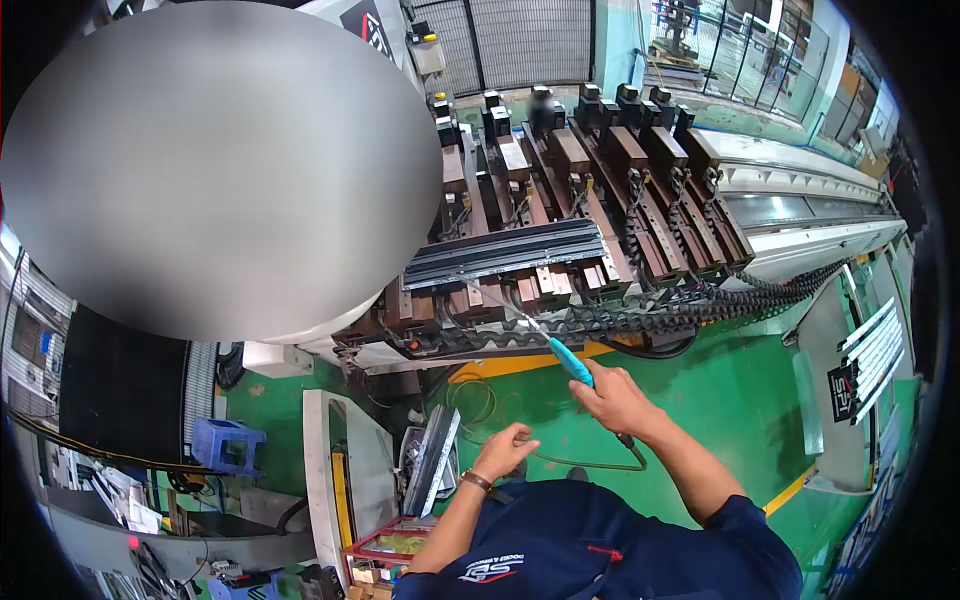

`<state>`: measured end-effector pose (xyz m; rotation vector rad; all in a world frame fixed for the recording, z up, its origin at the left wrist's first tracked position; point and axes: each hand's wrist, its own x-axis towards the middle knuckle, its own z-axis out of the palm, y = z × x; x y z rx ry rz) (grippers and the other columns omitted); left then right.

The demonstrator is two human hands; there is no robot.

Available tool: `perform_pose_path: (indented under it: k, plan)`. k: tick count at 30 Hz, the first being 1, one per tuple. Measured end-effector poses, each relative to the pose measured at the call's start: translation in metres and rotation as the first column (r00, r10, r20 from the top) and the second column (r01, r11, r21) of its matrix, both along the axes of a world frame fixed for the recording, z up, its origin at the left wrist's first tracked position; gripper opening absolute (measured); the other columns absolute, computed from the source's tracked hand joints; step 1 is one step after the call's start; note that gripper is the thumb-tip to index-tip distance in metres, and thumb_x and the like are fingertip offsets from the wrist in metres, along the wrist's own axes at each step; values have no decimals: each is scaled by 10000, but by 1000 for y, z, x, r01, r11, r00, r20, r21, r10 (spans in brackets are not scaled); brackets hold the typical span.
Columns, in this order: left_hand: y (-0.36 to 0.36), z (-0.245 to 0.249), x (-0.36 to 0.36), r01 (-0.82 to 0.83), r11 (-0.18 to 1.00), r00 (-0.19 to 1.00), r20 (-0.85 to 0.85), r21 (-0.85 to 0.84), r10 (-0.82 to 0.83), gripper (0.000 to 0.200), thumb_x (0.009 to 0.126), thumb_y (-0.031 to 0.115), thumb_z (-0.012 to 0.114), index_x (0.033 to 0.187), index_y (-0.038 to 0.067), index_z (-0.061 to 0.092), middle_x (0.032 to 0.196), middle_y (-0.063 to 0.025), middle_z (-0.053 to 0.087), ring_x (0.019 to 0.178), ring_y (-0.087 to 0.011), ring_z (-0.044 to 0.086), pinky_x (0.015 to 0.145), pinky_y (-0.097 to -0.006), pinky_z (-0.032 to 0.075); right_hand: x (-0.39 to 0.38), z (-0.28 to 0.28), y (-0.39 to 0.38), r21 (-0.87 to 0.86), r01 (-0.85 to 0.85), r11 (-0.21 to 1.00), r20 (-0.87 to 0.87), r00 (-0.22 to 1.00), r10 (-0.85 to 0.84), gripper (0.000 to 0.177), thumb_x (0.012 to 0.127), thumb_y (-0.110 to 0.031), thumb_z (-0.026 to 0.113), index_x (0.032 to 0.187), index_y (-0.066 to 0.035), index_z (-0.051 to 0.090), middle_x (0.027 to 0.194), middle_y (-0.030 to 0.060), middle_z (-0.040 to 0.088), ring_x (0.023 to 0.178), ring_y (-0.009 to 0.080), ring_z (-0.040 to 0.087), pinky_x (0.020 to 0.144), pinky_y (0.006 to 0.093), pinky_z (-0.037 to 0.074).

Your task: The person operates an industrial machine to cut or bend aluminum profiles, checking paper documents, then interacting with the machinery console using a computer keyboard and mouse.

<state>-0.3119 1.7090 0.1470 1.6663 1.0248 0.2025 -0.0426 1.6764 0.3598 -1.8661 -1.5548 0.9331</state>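
Observation:
My right hand (612,398) is closed around the blue handle of an air blow gun (568,360), whose thin metal nozzle points up and left toward dark metal profiles. A hose runs from the bottom of its handle. The long dark profiles (505,254) lie side by side across the brown clamps of a machine. My left hand (506,450) is in front of my body with its fingers curled in; whether anything is inside them is too small to tell. It is apart from the profiles and the gun.
Brown machine clamps (625,150) stand in a row, with black cable chains (700,305) along their front. A bin holding profiles (430,460) is beside my left arm. A blue stool (228,446) stands at the left, and a rack of profiles (872,360) at the right.

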Motion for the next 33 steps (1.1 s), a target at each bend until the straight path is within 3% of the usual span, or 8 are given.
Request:
perform_pose_path:
  k: [2,5,11,14,19,27,33]
  plan:
    - [7,-7,-6,10,1000,1000,2,-26,-10,534,997,455,832,1309,29,748,1246,-163,827,1153,-295,810,992,-431,628,-5,-2,3,-47,-18,999,6,1000,18,385,1101,-315,646,1223,50,653,760,206,717,656,350,736,642,499,546]
    - [21,-11,-9,67,998,998,-16,-17,-67,532,997,443,834,1318,28,746,1250,-166,826,1150,-298,811,990,-432,628,-13,10,4,-78,41,996,-67,997,-47,407,1088,-314,660,1243,62,653,790,306,680,787,542,688,722,588,517]
    - [49,-17,-10,125,992,991,-38,5,-125,523,1002,426,832,1325,25,742,1272,-177,823,1161,-306,812,1005,-439,626,-6,34,-22,-131,154,979,31,988,-151,453,1092,-304,650,1360,62,652,822,305,700,818,528,708,750,580,528]
    - [61,-20,-8,140,990,989,-57,-6,-140,527,1006,433,830,1325,23,740,1269,-182,823,1171,-303,811,1021,-439,625,0,49,-42,-132,330,935,72,944,-323,465,1089,-299,648,1373,69,651,837,305,713,829,523,721,761,577,539]
    - [70,-20,-3,171,985,983,-63,15,-170,523,1002,429,834,1318,22,742,1258,-178,825,1151,-300,815,1015,-435,625,7,59,-61,-112,422,899,127,904,-409,462,1082,-297,644,1355,75,659,852,311,723,841,530,723,779,585,548]
    - [67,-25,-3,161,987,986,-53,2,-160,545,1001,423,838,1334,4,737,1238,-191,824,1121,-306,815,1015,-440,626,14,43,-57,-74,416,906,124,906,-405,453,1085,-307,642,1338,69,661,814,307,704,819,523,719,761,585,537]
    - [55,-38,-20,79,996,995,-61,-41,-82,562,1007,435,834,1350,2,735,1263,-206,818,1146,-322,807,1027,-461,623,29,43,-74,-83,510,856,106,859,-501,436,1087,-314,644,1308,61,672,849,307,709,835,515,722,755,578,537]
